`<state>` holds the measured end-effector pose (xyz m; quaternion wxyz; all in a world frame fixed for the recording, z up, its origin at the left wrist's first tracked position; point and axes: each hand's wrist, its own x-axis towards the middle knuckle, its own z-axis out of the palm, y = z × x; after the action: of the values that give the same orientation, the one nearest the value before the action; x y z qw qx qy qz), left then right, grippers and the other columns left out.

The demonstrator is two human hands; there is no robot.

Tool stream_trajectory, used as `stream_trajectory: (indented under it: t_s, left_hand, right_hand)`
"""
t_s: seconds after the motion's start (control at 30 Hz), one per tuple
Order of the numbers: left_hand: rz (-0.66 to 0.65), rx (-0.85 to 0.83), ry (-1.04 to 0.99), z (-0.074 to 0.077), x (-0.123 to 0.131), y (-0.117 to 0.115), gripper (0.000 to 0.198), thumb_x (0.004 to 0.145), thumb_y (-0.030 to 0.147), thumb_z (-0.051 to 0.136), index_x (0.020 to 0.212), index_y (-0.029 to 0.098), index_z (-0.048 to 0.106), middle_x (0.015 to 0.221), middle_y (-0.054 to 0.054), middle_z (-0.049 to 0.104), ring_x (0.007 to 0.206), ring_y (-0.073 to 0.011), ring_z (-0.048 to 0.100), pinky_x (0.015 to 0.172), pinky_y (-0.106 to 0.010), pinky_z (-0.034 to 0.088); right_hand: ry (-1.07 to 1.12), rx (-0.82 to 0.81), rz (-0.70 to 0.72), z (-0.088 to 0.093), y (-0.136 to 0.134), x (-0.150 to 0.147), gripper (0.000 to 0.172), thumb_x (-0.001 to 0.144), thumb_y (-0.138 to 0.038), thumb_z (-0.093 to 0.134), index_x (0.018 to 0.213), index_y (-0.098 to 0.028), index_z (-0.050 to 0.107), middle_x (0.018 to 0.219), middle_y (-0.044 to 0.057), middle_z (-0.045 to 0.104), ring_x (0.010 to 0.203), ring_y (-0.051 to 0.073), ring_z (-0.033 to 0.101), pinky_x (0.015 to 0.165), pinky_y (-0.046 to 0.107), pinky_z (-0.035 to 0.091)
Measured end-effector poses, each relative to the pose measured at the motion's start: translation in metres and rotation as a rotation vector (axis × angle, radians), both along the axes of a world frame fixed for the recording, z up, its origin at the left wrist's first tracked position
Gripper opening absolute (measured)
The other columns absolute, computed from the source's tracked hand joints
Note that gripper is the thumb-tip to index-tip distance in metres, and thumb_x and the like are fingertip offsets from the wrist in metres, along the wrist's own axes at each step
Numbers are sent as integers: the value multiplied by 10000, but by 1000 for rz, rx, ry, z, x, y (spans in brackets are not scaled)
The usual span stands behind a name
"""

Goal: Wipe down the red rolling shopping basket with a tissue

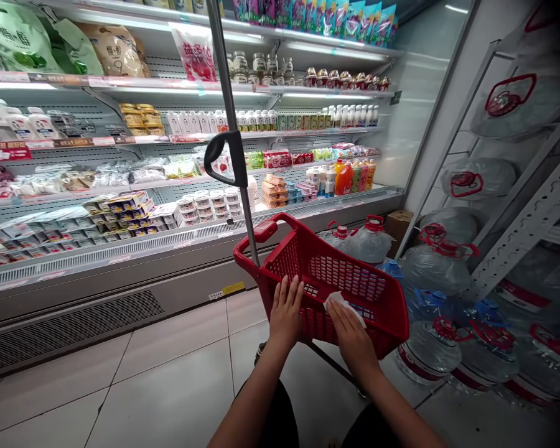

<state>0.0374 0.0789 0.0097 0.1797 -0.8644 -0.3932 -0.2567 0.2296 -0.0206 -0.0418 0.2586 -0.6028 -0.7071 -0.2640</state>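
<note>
A red plastic shopping cart point(324, 269) stands right in front of me, its basket showing nothing but its slotted walls and floor. My left hand point(287, 308) lies on the cart's near rim with its fingers stretched out, holding nothing. Farther right along that same rim, my right hand point(351, 330) presses a white wipe point(359, 315) against the edge. The wipe sticks out past the fingertips and along the side of the fingers; its underside is hidden. I cannot tell whether it is cloth or paper.
A metal pole with a black handle point(236, 158) rises at the cart's left end. Behind runs a refrigerated display case point(186, 258) stocked with dairy goods and drinks. Large water bottles point(427, 351) crowd the right side beside a white rack point(518, 230). The floor is pale tile point(168, 386).
</note>
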Motion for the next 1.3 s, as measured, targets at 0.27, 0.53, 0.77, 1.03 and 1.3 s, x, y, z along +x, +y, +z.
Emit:
stream_trajectory:
  t_s: [0.27, 0.53, 0.77, 1.03, 1.3]
  left_hand:
    - [-20, -19, 83, 9, -9, 4, 838, 900, 117, 492, 1670, 266, 195, 1736, 14, 161, 1614, -239, 91, 1316, -532, 145]
    - [52, -104, -13, 3, 3, 12, 924, 818, 124, 566, 1665, 172, 199, 1738, -72, 156, 1612, -290, 74, 1315, -524, 152]
    - [-55, -82, 17, -20, 19, -2, 854, 880, 160, 543, 1666, 242, 217, 1742, -21, 153, 1610, -293, 113, 1298, -521, 212]
    - [-3, -102, 37, -11, 11, 18, 915, 840, 146, 559, 1669, 182, 174, 1737, -83, 169, 1606, -265, 141, 1311, -494, 161]
    - [-93, -157, 44, -32, 31, -9, 824, 869, 199, 573, 1639, 179, 280, 1749, -80, 89, 1609, -309, 98, 1302, -508, 180]
  right_hand:
    - [7, 35, 84, 19, 43, -36, 805, 929, 2, 316, 1672, -151, 47, 1613, 123, 462, 1451, 214, 487, 1194, 408, 422]
    - [-5, -44, -48, -4, -29, 22, 833, 897, 32, 298, 1673, -186, 87, 1644, 92, 420, 1475, 204, 453, 1226, 415, 376]
    - [5, 22, 18, 8, 32, -25, 847, 913, 2, 329, 1663, -136, -39, 1584, 138, 501, 1428, 216, 511, 1171, 407, 443]
    - [59, -36, 9, 0, 1, -2, 845, 896, 30, 283, 1676, -213, 69, 1627, 80, 452, 1453, 197, 480, 1191, 405, 416]
    - [48, -49, -6, -8, -4, -7, 846, 904, 12, 307, 1673, -197, 25, 1624, 83, 453, 1451, 193, 483, 1183, 388, 427]
